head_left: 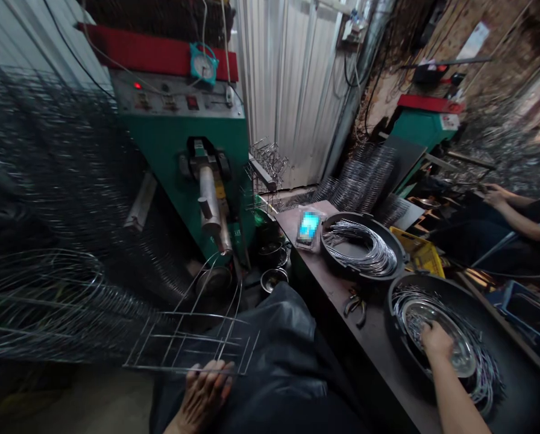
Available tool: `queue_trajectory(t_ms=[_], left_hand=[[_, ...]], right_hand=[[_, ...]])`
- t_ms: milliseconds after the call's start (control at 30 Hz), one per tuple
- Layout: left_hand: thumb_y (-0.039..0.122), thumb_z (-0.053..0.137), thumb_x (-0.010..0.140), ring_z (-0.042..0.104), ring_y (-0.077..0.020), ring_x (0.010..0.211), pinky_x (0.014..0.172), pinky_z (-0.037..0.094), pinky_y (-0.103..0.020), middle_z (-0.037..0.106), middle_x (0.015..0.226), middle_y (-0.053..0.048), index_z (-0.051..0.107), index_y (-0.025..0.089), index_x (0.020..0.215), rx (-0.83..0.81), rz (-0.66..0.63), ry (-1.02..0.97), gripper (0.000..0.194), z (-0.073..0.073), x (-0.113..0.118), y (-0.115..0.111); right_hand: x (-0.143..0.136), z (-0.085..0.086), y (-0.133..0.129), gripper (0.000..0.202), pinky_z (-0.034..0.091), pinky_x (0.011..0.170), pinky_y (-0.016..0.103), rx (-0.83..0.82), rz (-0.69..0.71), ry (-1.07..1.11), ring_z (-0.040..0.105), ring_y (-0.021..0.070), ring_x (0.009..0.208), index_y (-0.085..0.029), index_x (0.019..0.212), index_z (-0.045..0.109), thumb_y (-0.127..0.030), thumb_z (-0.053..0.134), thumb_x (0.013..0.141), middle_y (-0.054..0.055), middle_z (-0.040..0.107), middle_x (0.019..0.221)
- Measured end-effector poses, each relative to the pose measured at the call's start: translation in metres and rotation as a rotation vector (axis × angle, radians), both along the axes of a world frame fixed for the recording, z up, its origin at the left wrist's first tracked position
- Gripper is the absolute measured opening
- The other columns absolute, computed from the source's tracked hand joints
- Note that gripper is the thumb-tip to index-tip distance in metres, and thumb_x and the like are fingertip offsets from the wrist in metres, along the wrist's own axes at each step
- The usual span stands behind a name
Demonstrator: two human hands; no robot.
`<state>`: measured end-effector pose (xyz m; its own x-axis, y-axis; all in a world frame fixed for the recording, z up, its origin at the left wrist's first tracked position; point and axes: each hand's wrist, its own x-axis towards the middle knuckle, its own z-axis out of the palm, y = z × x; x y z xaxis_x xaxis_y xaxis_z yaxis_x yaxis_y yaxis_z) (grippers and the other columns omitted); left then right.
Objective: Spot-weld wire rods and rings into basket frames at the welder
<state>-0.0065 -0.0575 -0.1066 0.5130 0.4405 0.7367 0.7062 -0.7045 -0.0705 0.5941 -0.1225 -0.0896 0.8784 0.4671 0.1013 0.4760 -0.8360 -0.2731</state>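
My left hand (207,389) is closed around the near edge of a wire rack (197,336), a welded frame of thin metal rods lying over my lap. The rack's far rods reach up to the electrode tip of a green spot welder (161,157). At the right, my right hand (436,342) dips into a shallow metal bowl (466,355) of small metal pieces, its fingers bunched together. What they grip, if anything, is hidden. Around the bowl lie bent wires (487,386) inside a large black pan (399,322).
A second black pan (326,241) holds wire rings (378,253). Pliers (355,307) and a lit phone (308,226) lie on the bench (328,295). Stacked wire frames (62,205) crowd the left. Another person's hands (496,196) show at far right, near a yellow crate (426,259).
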Motion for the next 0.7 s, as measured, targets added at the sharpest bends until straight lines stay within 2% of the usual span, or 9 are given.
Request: queue_trajectory(t_ms=[100, 167, 233, 300, 400, 500, 600, 700], left_hand=[[0.008, 0.060, 0.070, 0.057, -0.0188, 0.081, 0.093, 0.029, -0.040, 0.060, 0.084, -0.004, 0.051, 0.023, 0.113, -0.028, 0.032, -0.001, 0.046, -0.007, -0.002, -0.004], [0.010, 0.060, 0.071, 0.057, -0.0198, 0.086, 0.094, 0.028, -0.040, 0.060, 0.087, -0.004, 0.049, 0.024, 0.115, -0.065, 0.044, 0.013, 0.048, -0.010, -0.006, -0.005], [0.011, 0.059, 0.072, 0.057, -0.0195, 0.090, 0.095, 0.027, -0.039, 0.061, 0.091, -0.004, 0.050, 0.026, 0.114, -0.071, 0.023, 0.051, 0.046, -0.015, -0.010, 0.001], [0.013, 0.057, 0.074, 0.056, -0.0190, 0.091, 0.095, 0.026, -0.038, 0.061, 0.093, -0.004, 0.052, 0.028, 0.110, -0.039, 0.009, 0.077, 0.040, -0.023, -0.012, 0.010], [0.011, 0.054, 0.075, 0.055, -0.0199, 0.094, 0.094, 0.026, -0.039, 0.062, 0.094, -0.005, 0.054, 0.027, 0.103, -0.008, 0.042, 0.103, 0.032, -0.034, -0.010, 0.023], [0.007, 0.045, 0.077, 0.053, -0.0200, 0.098, 0.097, 0.022, -0.039, 0.063, 0.097, -0.007, 0.057, 0.024, 0.103, -0.048, 0.007, 0.150, 0.033, -0.038, -0.010, 0.021], [0.006, 0.039, 0.078, 0.052, -0.0188, 0.102, 0.101, 0.019, -0.039, 0.064, 0.100, -0.006, 0.057, 0.025, 0.104, -0.090, -0.133, 0.194, 0.038, -0.034, -0.020, 0.004], [0.005, 0.041, 0.077, 0.052, -0.0164, 0.102, 0.103, 0.020, -0.039, 0.063, 0.102, -0.001, 0.055, 0.031, 0.107, -0.114, -0.288, 0.271, 0.042, -0.021, -0.036, -0.017]], right_hand=[[-0.016, 0.019, 0.009, 0.038, 0.046, 0.066, 0.042, 0.096, -0.104, 0.039, 0.061, 0.0347, 0.078, -0.003, 0.093, 0.066, -0.027, 0.044, 0.076, 0.025, 0.065, 0.082], [-0.040, 0.030, 0.025, 0.036, 0.047, 0.066, 0.038, 0.299, -0.056, 0.143, 0.062, 0.0309, 0.075, -0.005, 0.088, 0.066, -0.031, 0.046, 0.073, 0.021, 0.066, 0.078], [-0.080, 0.036, 0.045, 0.037, 0.049, 0.062, 0.033, 0.510, 0.122, 0.351, 0.062, 0.0249, 0.068, -0.008, 0.086, 0.065, -0.038, 0.050, 0.071, 0.015, 0.066, 0.074], [-0.131, 0.037, 0.066, 0.040, 0.049, 0.060, 0.031, 0.590, 0.368, 0.562, 0.061, 0.0208, 0.063, -0.011, 0.086, 0.063, -0.045, 0.052, 0.068, 0.010, 0.065, 0.072], [-0.211, 0.028, 0.088, 0.035, 0.047, 0.059, 0.029, 0.526, 0.680, 0.698, 0.058, 0.0175, 0.059, -0.015, 0.083, 0.063, -0.046, 0.053, 0.070, 0.005, 0.064, 0.069], [-0.266, 0.013, 0.093, 0.028, 0.046, 0.059, 0.028, 0.407, 0.873, 0.798, 0.058, 0.0171, 0.059, -0.016, 0.078, 0.063, -0.040, 0.051, 0.073, 0.002, 0.062, 0.063], [-0.286, -0.003, 0.086, 0.021, 0.046, 0.068, 0.029, 0.308, 1.000, 0.807, 0.060, 0.0192, 0.069, -0.017, 0.071, 0.063, -0.034, 0.052, 0.073, 0.003, 0.065, 0.070], [-0.282, -0.015, 0.079, 0.020, 0.045, 0.069, 0.029, 0.238, 1.037, 0.781, 0.060, 0.0203, 0.073, -0.018, 0.071, 0.062, -0.033, 0.050, 0.075, 0.003, 0.065, 0.072]])
